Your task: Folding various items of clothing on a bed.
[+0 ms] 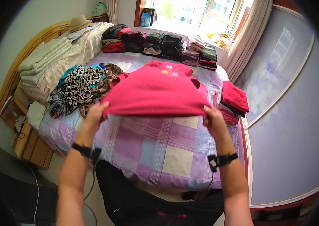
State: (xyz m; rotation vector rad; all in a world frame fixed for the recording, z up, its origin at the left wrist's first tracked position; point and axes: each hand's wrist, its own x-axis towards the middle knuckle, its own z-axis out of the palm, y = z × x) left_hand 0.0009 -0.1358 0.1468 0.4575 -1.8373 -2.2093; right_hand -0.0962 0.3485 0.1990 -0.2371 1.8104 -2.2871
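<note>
A bright pink-red shirt (155, 92) with a small colourful print near its top is stretched out above the bed. Its near hem runs taut between my two hands. My left hand (96, 115) is closed on the hem's left corner, and my right hand (213, 119) grips the right corner. The shirt's far end lies toward the middle of the bed. Just left of it is a loose heap of patterned clothes (78, 86), in black-and-white, brown and turquoise. To the right stands a folded stack of clothes (234, 100), red on top.
Along the bed's (144, 147) far edge sit several folded stacks of clothes (171, 47). Folded bedding (46, 56) and a straw-coloured hat (79, 23) lie by the wooden headboard (1, 96). A nightstand (31, 145) is at left; a sliding-door wardrobe (283, 113) borders the right.
</note>
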